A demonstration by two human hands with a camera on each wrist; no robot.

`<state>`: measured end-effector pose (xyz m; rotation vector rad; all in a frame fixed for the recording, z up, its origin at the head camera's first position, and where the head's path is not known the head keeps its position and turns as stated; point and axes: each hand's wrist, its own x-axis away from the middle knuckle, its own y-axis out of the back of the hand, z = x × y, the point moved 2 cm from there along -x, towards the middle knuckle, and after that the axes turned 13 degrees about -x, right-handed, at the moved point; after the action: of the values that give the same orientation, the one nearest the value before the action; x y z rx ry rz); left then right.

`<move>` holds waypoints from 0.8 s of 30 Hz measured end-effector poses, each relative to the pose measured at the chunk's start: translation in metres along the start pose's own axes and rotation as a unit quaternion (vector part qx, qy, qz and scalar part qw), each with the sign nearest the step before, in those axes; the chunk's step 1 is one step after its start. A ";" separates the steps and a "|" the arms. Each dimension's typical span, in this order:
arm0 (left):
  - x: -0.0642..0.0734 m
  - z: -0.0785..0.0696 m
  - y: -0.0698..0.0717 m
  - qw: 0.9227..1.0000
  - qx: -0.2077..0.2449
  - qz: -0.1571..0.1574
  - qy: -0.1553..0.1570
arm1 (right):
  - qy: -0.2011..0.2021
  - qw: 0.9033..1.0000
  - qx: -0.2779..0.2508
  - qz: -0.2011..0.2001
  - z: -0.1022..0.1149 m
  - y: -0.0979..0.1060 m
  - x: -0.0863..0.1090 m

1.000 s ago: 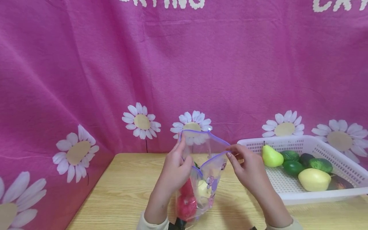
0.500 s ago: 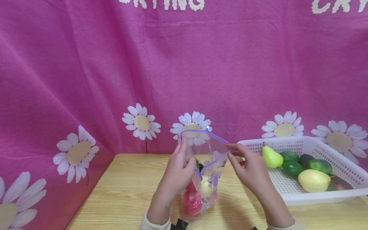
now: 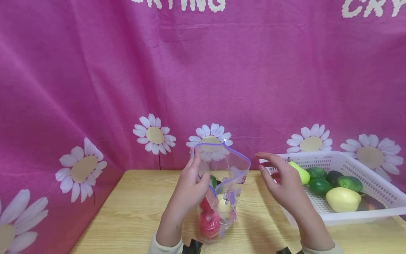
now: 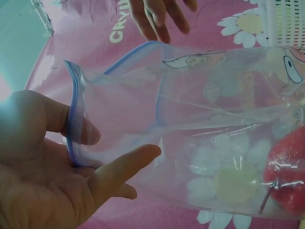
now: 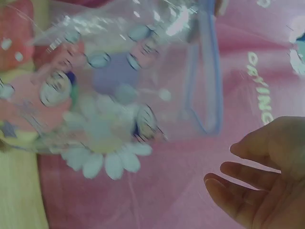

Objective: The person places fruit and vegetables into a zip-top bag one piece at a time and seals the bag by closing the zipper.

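A clear zip bag (image 3: 234, 192) with a purple-blue zip edge and cartoon prints stands on the wooden table, its mouth spread wide. My left hand (image 3: 191, 185) holds the left side of that rim, thumb and fingers on either side of the film in the left wrist view. Through the plastic show a round red fruit (image 3: 209, 224) with a stem, a pale yellow fruit (image 3: 223, 205) and something dark green (image 3: 213, 181). Apart from the bag's right edge, my right hand (image 3: 285, 181) hangs with fingers loosely bent and nothing in them, overlapping the basket's left side in the head view.
A white plastic basket (image 3: 330, 219) stands at the right. In it lie a green pear (image 3: 301, 173), a yellow fruit (image 3: 343, 199), a dark brownish piece (image 3: 370, 201) and several green ones. Behind the wooden table (image 3: 133, 211) hangs a pink cloth (image 3: 203, 70) with daisies.
My right hand has let go of the bag's right rim and moved right toward the basket. The left hand keeps its hold, and the bag mouth looks rounder.
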<state>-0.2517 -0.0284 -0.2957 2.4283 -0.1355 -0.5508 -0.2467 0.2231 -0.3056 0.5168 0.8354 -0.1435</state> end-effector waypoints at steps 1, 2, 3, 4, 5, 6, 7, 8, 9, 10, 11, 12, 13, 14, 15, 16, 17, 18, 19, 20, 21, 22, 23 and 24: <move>-0.001 0.000 0.000 1.000 0.000 0.002 -0.002 | -0.002 1.000 0.007 -0.012 -0.001 0.006 0.000; -0.001 0.000 0.000 1.000 0.000 0.003 -0.004 | -0.007 1.000 0.012 -0.023 -0.002 0.012 0.001; -0.002 -0.001 0.000 1.000 0.002 0.006 -0.004 | -0.013 0.999 0.016 -0.033 -0.004 0.018 0.001; -0.002 -0.001 0.000 1.000 0.002 0.007 -0.004 | -0.019 0.999 0.020 -0.040 -0.005 0.024 0.001; -0.003 0.000 -0.001 1.000 0.003 0.008 -0.003 | -0.026 0.998 0.025 -0.045 -0.007 0.030 0.001; -0.003 0.000 -0.001 1.000 0.002 0.010 -0.001 | -0.031 0.998 0.030 -0.049 -0.009 0.035 0.001; -0.002 0.001 -0.001 1.000 0.001 0.011 0.001 | -0.035 0.997 0.037 -0.053 -0.012 0.040 0.002; -0.002 0.001 -0.001 1.000 0.000 0.011 0.003 | -0.042 0.997 0.041 -0.055 -0.014 0.044 0.002; -0.001 0.001 0.000 1.000 -0.001 0.011 0.004 | -0.046 0.996 0.042 -0.059 -0.016 0.048 0.002; 0.000 0.002 0.000 1.000 -0.001 0.010 0.005 | -0.052 0.996 0.040 -0.062 -0.017 0.051 0.002; 0.000 0.002 0.001 1.000 -0.001 0.011 0.006 | -0.057 0.996 0.037 -0.065 -0.018 0.054 0.002; 0.000 0.003 0.002 1.000 -0.001 0.011 0.006 | -0.060 0.995 0.034 -0.071 -0.019 0.057 0.002; 0.001 0.003 0.002 1.000 -0.001 0.010 0.004 | -0.064 0.995 0.030 -0.075 -0.020 0.060 0.002; 0.001 0.003 0.002 1.000 0.000 0.011 0.002 | -0.067 0.994 0.025 -0.077 -0.020 0.062 0.002; 0.001 0.003 0.001 1.000 0.001 0.013 0.002 | -0.065 0.995 0.021 -0.078 -0.021 0.063 0.002; 0.001 0.004 0.001 1.000 0.003 0.015 0.002 | -0.064 0.995 0.022 -0.075 -0.022 0.064 0.001; 0.001 0.004 0.001 1.000 0.003 0.017 0.002 | -0.060 0.995 0.025 -0.070 -0.022 0.064 -0.001; 0.001 0.004 0.001 1.000 0.002 0.018 0.002 | -0.054 0.996 0.031 -0.062 -0.023 0.064 -0.003; 0.001 0.005 0.001 1.000 0.002 0.019 0.001 | -0.049 0.997 0.040 -0.051 -0.025 0.063 -0.007; 0.001 0.005 0.001 1.000 0.001 0.020 0.001 | -0.039 0.997 0.050 -0.038 -0.026 0.063 -0.011; 0.001 0.005 0.001 1.000 0.001 0.021 0.001 | -0.028 0.998 0.059 -0.025 -0.028 0.063 -0.017; 0.000 0.004 0.002 1.000 0.000 0.021 0.000 | -0.019 0.997 0.069 -0.011 -0.030 0.063 -0.023; 0.000 0.004 0.003 1.000 -0.002 0.021 -0.001 | -0.010 0.997 0.076 0.005 -0.032 0.063 -0.030; 0.000 0.004 0.003 1.000 -0.003 0.022 -0.002 | -0.001 0.996 0.087 0.021 -0.035 0.064 -0.036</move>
<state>-0.2535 -0.0330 -0.2963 2.4129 -0.1880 -0.5358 -0.2742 0.2928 -0.2739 0.6982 0.8136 -0.1786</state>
